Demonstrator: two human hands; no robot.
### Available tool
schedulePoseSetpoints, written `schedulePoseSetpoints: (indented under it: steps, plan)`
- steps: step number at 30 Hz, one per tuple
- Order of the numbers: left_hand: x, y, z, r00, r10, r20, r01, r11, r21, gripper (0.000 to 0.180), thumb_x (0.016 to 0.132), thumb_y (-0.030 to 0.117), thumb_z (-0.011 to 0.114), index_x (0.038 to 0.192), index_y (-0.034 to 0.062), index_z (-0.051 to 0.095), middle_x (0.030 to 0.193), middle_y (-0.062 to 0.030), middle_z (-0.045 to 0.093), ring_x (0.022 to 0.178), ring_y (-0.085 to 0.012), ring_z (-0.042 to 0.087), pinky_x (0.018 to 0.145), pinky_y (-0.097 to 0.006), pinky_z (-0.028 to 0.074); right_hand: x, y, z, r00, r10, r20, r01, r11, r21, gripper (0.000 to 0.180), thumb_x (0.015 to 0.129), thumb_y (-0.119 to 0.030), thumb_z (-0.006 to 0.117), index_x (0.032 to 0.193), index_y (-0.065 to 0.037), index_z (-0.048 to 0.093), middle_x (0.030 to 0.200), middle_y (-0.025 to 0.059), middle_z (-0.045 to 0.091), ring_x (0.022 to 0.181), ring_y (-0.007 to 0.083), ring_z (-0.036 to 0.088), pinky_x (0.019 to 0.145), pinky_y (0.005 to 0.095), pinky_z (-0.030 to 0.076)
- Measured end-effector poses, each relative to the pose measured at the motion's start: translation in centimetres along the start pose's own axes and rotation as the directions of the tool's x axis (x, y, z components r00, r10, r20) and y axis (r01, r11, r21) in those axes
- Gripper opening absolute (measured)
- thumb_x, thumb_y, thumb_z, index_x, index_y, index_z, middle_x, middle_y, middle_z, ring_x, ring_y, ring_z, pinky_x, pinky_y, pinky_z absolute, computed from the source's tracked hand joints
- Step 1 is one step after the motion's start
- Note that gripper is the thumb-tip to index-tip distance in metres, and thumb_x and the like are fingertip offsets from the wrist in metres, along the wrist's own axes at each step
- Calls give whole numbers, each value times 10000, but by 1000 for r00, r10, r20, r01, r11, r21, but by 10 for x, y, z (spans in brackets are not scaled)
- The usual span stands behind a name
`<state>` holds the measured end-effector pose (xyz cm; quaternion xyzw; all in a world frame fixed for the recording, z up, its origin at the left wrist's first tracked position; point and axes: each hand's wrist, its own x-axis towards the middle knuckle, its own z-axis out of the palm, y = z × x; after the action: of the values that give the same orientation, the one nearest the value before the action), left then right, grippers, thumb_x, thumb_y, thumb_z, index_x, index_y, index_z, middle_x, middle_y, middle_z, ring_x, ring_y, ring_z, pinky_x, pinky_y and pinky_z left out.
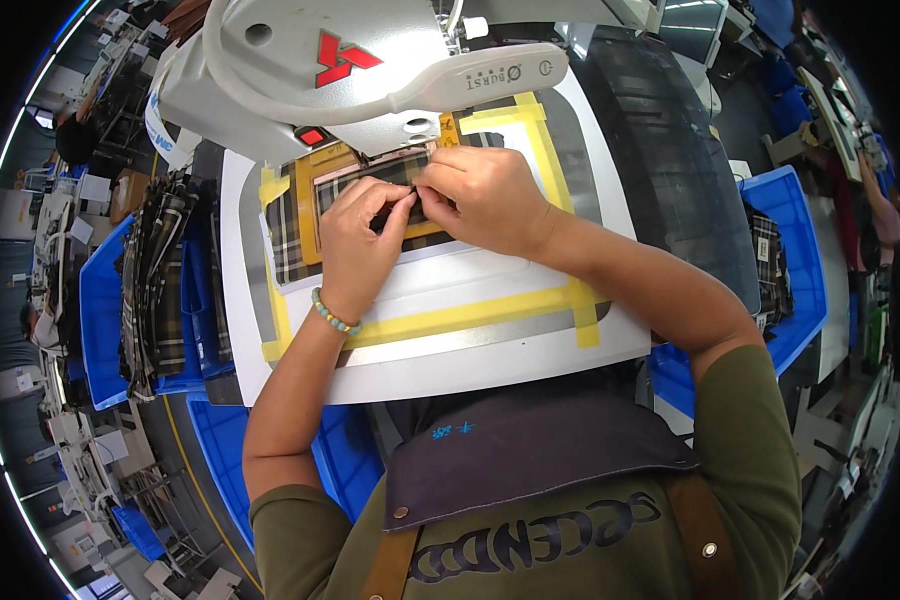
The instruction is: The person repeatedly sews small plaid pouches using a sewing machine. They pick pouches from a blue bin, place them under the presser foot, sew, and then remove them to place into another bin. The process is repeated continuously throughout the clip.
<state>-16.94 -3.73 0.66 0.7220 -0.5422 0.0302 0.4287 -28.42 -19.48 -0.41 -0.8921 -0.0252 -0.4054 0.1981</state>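
My left hand [358, 238], a beaded bracelet [334, 312] at its wrist, and my right hand [492, 200] meet fingertip to fingertip below the sewing machine head [300, 70]. Thumb and forefinger are pinched together on each. A tiny dark bit shows between the tips, too small to name. Beneath the hands lies dark plaid fabric [282, 235] with a yellow template frame [306, 212] over it. The fingers partly cover the frame's opening, and the machine's needle area is hidden.
Yellow tape [470, 312] borders the white work plate [450, 372]. A pale control handle [490, 78] juts out above my right hand. Blue bins [105, 310] with folded plaid pieces [155, 290] stand at left; another blue bin [805, 250] with plaid fabric is at right.
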Motion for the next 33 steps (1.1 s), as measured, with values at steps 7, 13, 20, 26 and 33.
schedulePoseSetpoints:
  steps: [7,13,20,26,33]
  plan:
    - [2,-1,0,998,68,-2,-67,996,64,58,855,10,747,887,-1,699,842,-109,693,754,-274,663,686,-353,519,1,2,-6,991,125,55,-130,988,82,72,808,-79,740,784,-52,678,743,57,664,622,223,656,567,334,530]
    - [2,1,2,998,-58,-39,57,998,-20,74,858,24,761,912,2,717,857,-99,707,753,-243,671,691,-324,527,1,27,-18,989,56,139,-93,956,278,108,866,-66,748,963,-18,753,828,92,711,682,234,685,618,329,548]
    - [1,-1,1,999,-34,-26,35,999,6,64,862,24,760,912,6,725,866,-94,713,751,-232,670,693,-319,522,4,34,-14,988,-80,135,32,945,327,193,862,-113,786,1033,-26,769,934,91,718,818,250,704,720,334,571]
    - [0,-3,0,1000,16,-22,-16,1000,27,65,859,26,760,915,8,732,881,-100,720,788,-252,671,704,-338,522,5,30,-9,985,-83,152,29,945,326,195,850,-112,796,1027,-35,767,929,80,715,821,256,705,727,341,573]
    - [3,-1,-2,999,51,-12,-51,998,39,73,858,27,762,923,10,735,885,-99,721,801,-259,676,713,-342,525,5,28,-9,987,-89,130,44,948,314,169,841,-103,801,982,-24,750,933,86,715,808,250,707,713,333,572]
